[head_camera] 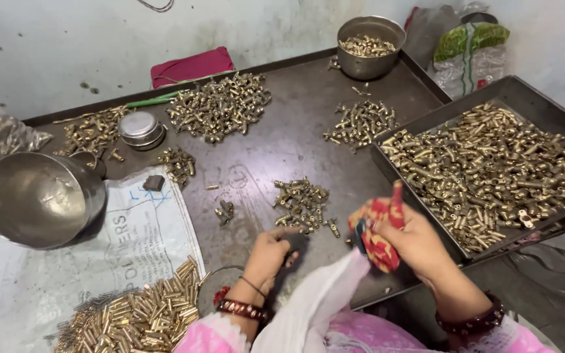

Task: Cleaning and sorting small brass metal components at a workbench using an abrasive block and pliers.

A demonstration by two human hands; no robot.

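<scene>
The right hand (pixel 413 238) was clenched around a tool whose handle was wrapped in red and yellow patterned cloth (pixel 379 235), probably padding to spare the palm and give a firmer hold; the working end was hidden. The left hand (pixel 271 252) lay knuckles up on the dark metal table (pixel 263 150), fingers curled over something small that could not be made out, so whether it gripped a piece could not be told. Just beyond its fingertips lay a small pile of brass fittings (pixel 302 202), kept within easy reach. Larger heaps sat well apart, one at the far middle (pixel 220 104), another further right (pixel 361 122), seemingly sorted batches. A tilted tray (pixel 544 98) leaned at the right, full of brass parts and sloped towards the person. A steel bowl (pixel 369 62) held more at the far edge, and another steel pot (pixel 37 196) lay on its side at the left. Brass tubes (pixel 142 314) were heaped on a white printed sack (pixel 145 229) near the left wrist.
</scene>
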